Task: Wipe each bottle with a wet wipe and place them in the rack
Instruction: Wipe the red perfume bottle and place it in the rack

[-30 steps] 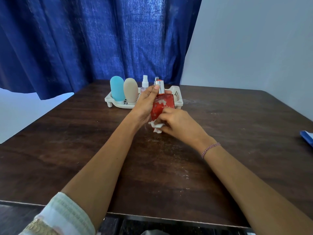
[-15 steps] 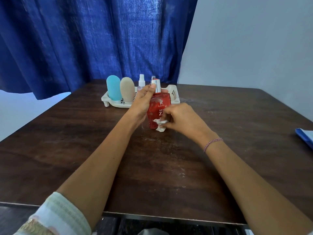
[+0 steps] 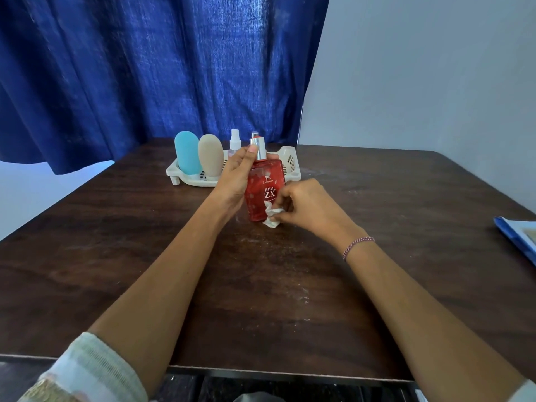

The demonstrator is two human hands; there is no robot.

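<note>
While the left hand [image 3: 236,181] grips the red bottle [image 3: 264,192] upright on the table [image 3: 377,198] before the rack [image 3: 290,163], the right hand [image 3: 304,207] pinches the wipe [image 3: 272,217] low against it; a hard rub could tip the bottle.

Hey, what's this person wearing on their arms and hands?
Forearms are bare. A thin pink beaded bracelet circles the right wrist. A pale striped sleeve ends near the left elbow. No gloves on the left hand or right hand.

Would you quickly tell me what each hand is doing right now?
Left hand: closed, gripping the red bottle near its neck.
Right hand: closed, pinching the wet wipe against the bottle.
</note>
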